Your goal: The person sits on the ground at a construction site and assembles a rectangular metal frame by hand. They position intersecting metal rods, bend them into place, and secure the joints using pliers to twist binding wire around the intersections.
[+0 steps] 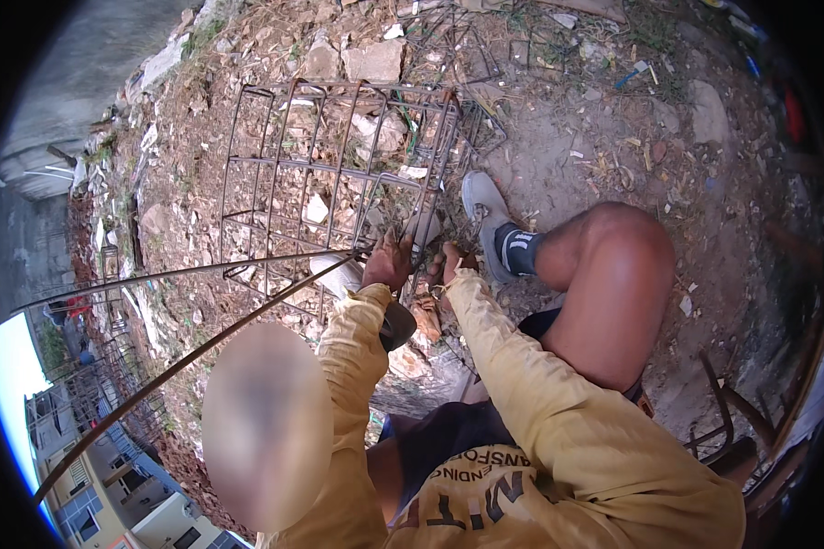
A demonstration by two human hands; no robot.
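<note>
A rusty rebar cage [339, 170] of long bars and square ties lies on the rubble in front of me. My left hand [389, 263] is closed around steel at the cage's near end. Two long steel bars meet there: an upper bar [183, 271] and a lower bar [192, 353], both running away to the left. My right hand [450, 263] is just to its right, by the cage's near right corner. Its fingers are curled, and what they hold, if anything, is too small and shadowed to make out.
My shoe [488, 206] stands on the dirt right of the cage. Loose stones [373, 60] and smaller rebar ties [471, 55] lie beyond it. Bent metal bars [719, 403] are at the lower right. A concrete wall [82, 82] rises at the far left, with buildings at lower left.
</note>
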